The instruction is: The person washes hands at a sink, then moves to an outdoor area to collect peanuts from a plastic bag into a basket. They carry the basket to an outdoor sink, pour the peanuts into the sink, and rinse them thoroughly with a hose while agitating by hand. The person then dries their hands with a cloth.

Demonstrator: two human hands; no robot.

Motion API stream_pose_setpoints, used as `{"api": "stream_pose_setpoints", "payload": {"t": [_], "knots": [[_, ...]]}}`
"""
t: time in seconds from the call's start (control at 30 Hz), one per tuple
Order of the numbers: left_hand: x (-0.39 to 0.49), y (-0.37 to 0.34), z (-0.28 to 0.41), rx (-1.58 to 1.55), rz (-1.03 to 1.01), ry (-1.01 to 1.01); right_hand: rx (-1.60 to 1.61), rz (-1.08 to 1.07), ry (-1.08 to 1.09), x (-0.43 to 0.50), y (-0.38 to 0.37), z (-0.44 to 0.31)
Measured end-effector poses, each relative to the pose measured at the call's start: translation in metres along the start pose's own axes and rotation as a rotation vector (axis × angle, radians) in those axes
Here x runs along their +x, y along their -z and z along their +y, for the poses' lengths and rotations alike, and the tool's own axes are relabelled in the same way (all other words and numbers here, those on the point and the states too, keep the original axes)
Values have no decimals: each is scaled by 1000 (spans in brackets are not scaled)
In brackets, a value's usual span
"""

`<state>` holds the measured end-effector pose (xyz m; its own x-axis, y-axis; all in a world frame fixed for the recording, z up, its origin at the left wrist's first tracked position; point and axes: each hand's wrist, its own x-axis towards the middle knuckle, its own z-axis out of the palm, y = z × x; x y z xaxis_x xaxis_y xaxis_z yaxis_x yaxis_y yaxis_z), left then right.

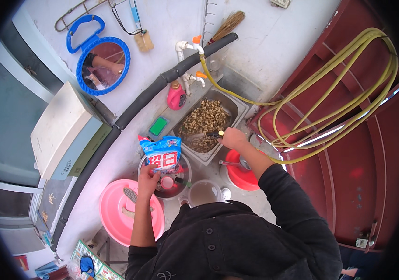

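My right hand [233, 138] is closed around a black spray nozzle [215, 134] with a yellow end. Water sprays from it onto a heap of unshelled peanuts [206, 117], which lie partly in murky water in the stainless steel sink [244, 109]. My left hand [148, 182] is at the lower edge of a blue and white plastic bag [164, 154] bearing large red writing. Its fingers overlap the bag, but whether they grip it is unclear. Under the bag is a round metal basin [189, 171] with a pink cup-like thing [167, 182] in it.
A pink basin [110, 210] holds insoles. A bucket of cloudy water [204, 193] and a red basin [243, 175] stand near my feet. A yellow hose [236, 95] runs from the tap [196, 43] to coils on the red metal door [353, 182]. A pink bottle [176, 98] stands beside the sink.
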<state>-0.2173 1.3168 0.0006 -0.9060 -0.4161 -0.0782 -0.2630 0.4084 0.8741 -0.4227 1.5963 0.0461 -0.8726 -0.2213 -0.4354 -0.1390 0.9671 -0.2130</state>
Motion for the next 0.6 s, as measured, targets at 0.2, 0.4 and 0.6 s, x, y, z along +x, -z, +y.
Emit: {"api": "stream_pose_setpoints", "payload": {"t": [0.2, 0.4, 0.6], "knots": [[2, 4, -10, -27, -7, 62, 24, 43, -20, 6, 5, -4], [-2, 5, -9, -80, -3, 85, 24, -13, 28, 8, 3, -6], [2, 1, -11, -55, -21, 36, 35, -7, 33, 10, -2, -4]]}}
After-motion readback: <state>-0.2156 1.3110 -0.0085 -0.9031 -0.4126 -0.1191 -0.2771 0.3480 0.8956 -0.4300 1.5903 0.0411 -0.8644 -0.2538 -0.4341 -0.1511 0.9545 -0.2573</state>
